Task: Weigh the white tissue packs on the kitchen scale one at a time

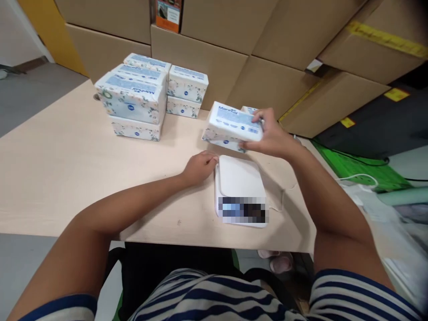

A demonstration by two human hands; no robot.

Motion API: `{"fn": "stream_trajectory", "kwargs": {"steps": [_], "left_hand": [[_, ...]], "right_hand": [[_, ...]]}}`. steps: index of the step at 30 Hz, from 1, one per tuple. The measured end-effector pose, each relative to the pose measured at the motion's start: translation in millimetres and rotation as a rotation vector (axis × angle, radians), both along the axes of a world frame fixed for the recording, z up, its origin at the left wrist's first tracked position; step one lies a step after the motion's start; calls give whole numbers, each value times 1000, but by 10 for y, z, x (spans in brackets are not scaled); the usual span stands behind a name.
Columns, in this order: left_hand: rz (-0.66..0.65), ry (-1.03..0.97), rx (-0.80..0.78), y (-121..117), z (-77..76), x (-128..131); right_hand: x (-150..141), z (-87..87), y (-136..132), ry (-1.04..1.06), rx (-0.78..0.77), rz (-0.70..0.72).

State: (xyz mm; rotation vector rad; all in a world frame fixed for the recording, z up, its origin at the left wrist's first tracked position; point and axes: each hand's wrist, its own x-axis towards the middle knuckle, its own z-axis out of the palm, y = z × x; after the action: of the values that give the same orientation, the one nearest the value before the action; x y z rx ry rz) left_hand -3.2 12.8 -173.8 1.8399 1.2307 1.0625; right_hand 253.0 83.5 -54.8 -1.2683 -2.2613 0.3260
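Observation:
My right hand (270,133) grips the right end of a tissue pack (230,120), its thumb low on the side and its fingers over the top. The pack is white with blue print and flowers, tilted, and held above the far end of a white digital scale (240,178). Nothing lies on the scale's plate; its display is blurred out. On the table, my left hand (200,167) rests curled against the scale's far left corner, with no object visible in it. Another tissue pack (249,109) shows partly behind the held one.
Stacked tissue packs (133,98) stand at the back left of the wooden table (67,178), with a shorter stack of packs (187,89) beside them. Cardboard boxes (200,49) form a wall behind. A white cable (281,200) runs right from the scale.

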Motion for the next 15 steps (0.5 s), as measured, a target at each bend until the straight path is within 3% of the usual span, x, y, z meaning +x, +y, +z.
{"fn": "stream_trajectory", "kwargs": {"steps": [3,6,10,15], "left_hand": [[1,-7,-34,8,20,-40],[9,-41,-40,-1,45,-85],[14,-38,-25,-32,75,-126],[44,55,66,-82,108,-160]], "right_hand": [[513,-20,-487,23,-45,17],[797,-196,-805,-15,-147,37],[870,-414,-894,15,-186,126],[820,-445,-851,47,-105,224]]}}
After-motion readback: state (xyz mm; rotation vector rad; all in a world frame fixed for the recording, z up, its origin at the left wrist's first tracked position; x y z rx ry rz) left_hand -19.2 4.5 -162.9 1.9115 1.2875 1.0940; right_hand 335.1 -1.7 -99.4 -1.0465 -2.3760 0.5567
